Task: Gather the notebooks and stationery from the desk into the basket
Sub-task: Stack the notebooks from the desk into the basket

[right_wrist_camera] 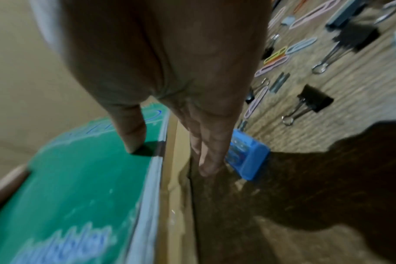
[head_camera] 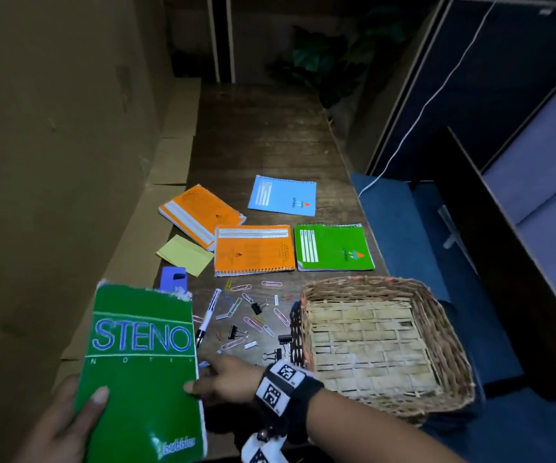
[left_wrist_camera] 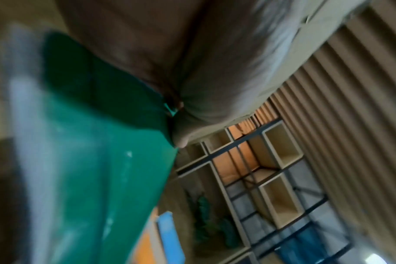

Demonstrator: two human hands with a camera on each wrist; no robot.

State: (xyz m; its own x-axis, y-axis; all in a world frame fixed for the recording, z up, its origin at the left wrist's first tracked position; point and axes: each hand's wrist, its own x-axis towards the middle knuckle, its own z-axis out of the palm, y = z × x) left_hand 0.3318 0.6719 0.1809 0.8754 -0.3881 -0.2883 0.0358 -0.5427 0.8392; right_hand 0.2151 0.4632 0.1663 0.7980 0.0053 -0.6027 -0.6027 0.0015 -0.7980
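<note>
A green STENO notebook (head_camera: 139,362) (left_wrist_camera: 90,142) (right_wrist_camera: 79,178) is held up over the desk's near left corner. My left hand (head_camera: 79,409) (left_wrist_camera: 158,62) grips its lower left, thumb on the cover. My right hand (head_camera: 216,375) (right_wrist_camera: 170,157) pinches its right edge, thumb on the cover and fingers straight along the far side. The wicker basket (head_camera: 437,315) stands empty at the right. On the desk lie two orange notebooks (head_camera: 199,212) (head_camera: 253,248), a green one (head_camera: 333,247), a blue one (head_camera: 283,195), a yellow pad (head_camera: 184,255), a pen (head_camera: 208,315), and scattered paper clips and binder clips (head_camera: 236,332).
A small blue box (right_wrist_camera: 249,159) lies on the desk just beyond my right fingertips. A purple item (head_camera: 173,279) peeks out above the held notebook. Cardboard boxes (head_camera: 52,162) wall the left side. Blue partitions and a white cable (head_camera: 420,111) are on the right.
</note>
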